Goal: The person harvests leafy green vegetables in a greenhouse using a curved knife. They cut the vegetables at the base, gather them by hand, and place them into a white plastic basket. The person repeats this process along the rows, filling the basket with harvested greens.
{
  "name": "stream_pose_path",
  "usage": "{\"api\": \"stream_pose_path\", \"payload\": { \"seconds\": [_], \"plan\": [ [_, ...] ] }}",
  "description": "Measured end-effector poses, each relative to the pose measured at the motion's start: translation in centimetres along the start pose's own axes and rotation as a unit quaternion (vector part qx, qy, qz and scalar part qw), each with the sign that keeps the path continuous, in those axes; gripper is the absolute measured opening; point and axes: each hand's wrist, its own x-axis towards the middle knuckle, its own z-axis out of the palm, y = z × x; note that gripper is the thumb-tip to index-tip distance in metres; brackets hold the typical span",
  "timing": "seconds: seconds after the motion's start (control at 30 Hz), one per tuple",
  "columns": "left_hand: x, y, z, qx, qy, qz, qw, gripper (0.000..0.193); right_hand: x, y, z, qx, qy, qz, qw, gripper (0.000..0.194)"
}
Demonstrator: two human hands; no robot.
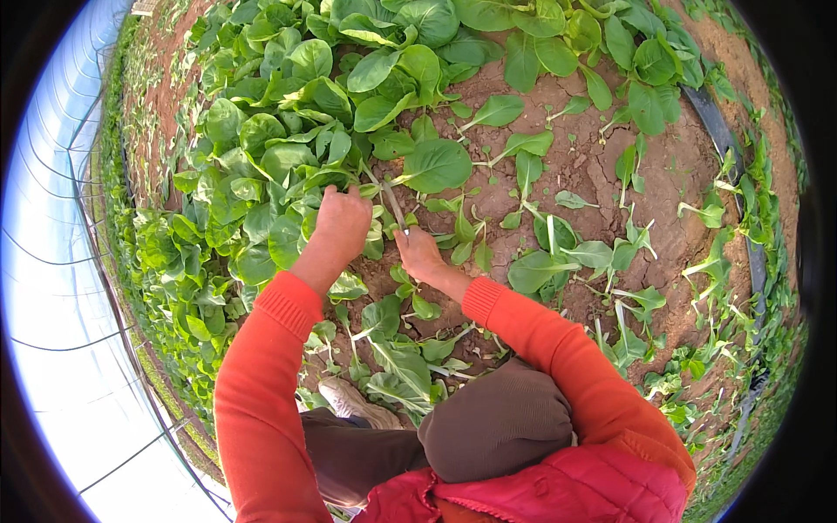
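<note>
At the edge of a dense stand of leafy green vegetables (288, 157), my left hand (343, 219) is closed at the base of a plant; leaves hide its fingertips. Just right of it, my right hand (417, 252) grips the near end of a knife (394, 204). The narrow blade points up and left toward the stems by my left hand. A broad leaf (438, 165) lies beyond the blade, above my right hand. Small green plants and loose leaves are on the soil around my right hand.
Cut leaves with pale stalks (552, 238) lie scattered over the cracked brown soil (588, 176) to the right. A dark irrigation hose (713, 124) curves along the right side. My shoe (356, 402) stands among leaves below. Greenhouse film on a frame (59, 274) rises at the left.
</note>
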Motion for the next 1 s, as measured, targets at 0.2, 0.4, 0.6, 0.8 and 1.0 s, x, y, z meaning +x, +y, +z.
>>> {"api": "stream_pose_path", "payload": {
  "seconds": [0.2,0.4,0.6,0.8,1.0],
  "plan": [
    [-0.9,-0.8,1.5,0.015,0.01,-0.013,1.0,0.032,-2.5,-3.3,-1.6,0.047,-0.181,0.08,0.979,0.04],
    [-7.9,-3.6,-3.8,-0.199,0.145,0.007,0.969,0.05,-11.0,-1.4,-10.2,0.064,-0.003,-0.009,0.998,0.035],
    [-14.9,-1.0,-8.7,-0.386,0.197,-0.017,0.901,0.052,-11.0,-9.8,-17.2,0.345,-0.001,-0.125,0.93,0.044],
    [-15.1,3.6,-10.1,-0.407,0.215,-0.005,0.888,0.06,-9.0,-11.0,-15.7,0.274,-0.005,-0.151,0.95,0.034],
    [-15.6,4.7,-11.0,-0.363,0.18,0.034,0.913,0.059,-10.4,-9.5,-19.9,0.056,-0.075,-0.278,0.956,0.017]
  ]
}}
